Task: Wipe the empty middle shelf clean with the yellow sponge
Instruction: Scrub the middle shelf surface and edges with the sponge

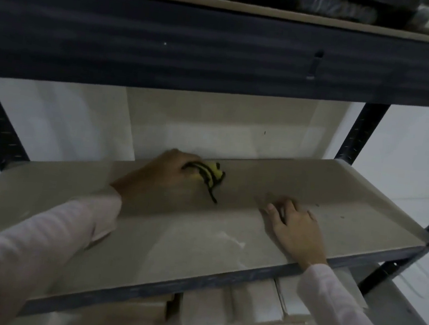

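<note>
as the left hand (163,175) grips the yellow sponge (213,173), long axis pointing right along the shelf (198,243), the right hand (294,223) lies flat.

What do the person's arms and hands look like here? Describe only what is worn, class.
Both arms wear long sleeves of pale, pinkish-white fabric: the left sleeve and the right sleeve each end at the wrist. The left hand and right hand are bare: no gloves, and no rings or watch that this dim view shows.
</note>
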